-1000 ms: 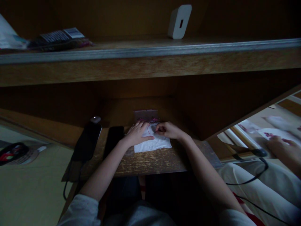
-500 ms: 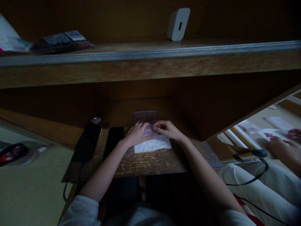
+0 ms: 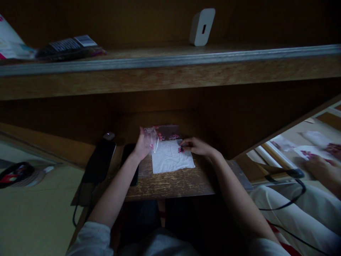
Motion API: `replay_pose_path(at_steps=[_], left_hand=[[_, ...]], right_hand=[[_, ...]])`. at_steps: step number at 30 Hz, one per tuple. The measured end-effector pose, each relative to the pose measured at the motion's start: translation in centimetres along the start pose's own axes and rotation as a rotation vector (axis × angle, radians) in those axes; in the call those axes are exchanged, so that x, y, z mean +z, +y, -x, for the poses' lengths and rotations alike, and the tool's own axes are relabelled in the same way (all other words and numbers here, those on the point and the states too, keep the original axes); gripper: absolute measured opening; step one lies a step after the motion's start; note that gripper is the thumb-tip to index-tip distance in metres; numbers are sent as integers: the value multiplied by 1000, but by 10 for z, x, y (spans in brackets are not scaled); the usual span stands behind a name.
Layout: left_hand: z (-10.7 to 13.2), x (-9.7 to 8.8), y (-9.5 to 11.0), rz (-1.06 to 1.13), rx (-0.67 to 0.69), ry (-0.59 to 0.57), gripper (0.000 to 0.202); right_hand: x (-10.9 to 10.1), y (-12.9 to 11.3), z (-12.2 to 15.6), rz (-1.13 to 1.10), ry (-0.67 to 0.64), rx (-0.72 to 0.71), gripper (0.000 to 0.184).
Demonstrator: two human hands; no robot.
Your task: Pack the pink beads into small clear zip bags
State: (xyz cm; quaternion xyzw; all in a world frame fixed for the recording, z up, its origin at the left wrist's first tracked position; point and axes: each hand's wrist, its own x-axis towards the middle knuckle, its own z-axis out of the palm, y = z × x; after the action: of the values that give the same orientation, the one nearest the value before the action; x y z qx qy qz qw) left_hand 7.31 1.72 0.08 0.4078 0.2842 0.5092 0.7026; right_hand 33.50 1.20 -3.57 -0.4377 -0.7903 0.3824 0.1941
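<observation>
Where a wooden shelf (image 3: 170, 73) runs above and beyond the white sheet (image 3: 172, 160), a worn brown board (image 3: 170, 186) lies directly beneath that creased sheet and carries it. Well to the right of the sheet are another person's pale trousers (image 3: 287, 209) and, farther back, that person's hand (image 3: 323, 172), blurred. To the left of the sheet lies a dark flat device (image 3: 98, 161); nearer the sheet, a second dark slab (image 3: 134, 177) is partly hidden. The left hand (image 3: 143, 145), just left of the sheet's back corner, is curled around a crinkled clear bag (image 3: 153, 140). Over the sheet's right back edge, the right hand (image 3: 196, 146) has its fingertips drawn narrow. On the shelf, a dark packet (image 3: 66, 48) lies up and left of the sheet, and a white box (image 3: 203, 27) stands up and right of it. Just behind the sheet is a flat clear pouch (image 3: 170, 132). Small pink pieces (image 3: 181, 149) sit by the sheet's right back corner, at the right fingertips; whether pinched or merely touched, I cannot tell.
</observation>
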Motion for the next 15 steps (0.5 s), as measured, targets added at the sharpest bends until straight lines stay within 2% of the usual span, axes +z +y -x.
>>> replay_pose_path(at_steps=[5,8,11,15], left_hand=[[2,4,5,97,-56,-29,72],[1,1,1,54,-37,-49,68],[0,-3,-9,-210,101,-48,60],[4,-4,-21,-826,283,-123,51]], right_hand=[[-1,-3,0,19,-7,-4,22],[-1,-4,1,32,9,9,22],[-2,-6,2,26,23,13,20],[-4,-13,4,-31,101,-9,16]])
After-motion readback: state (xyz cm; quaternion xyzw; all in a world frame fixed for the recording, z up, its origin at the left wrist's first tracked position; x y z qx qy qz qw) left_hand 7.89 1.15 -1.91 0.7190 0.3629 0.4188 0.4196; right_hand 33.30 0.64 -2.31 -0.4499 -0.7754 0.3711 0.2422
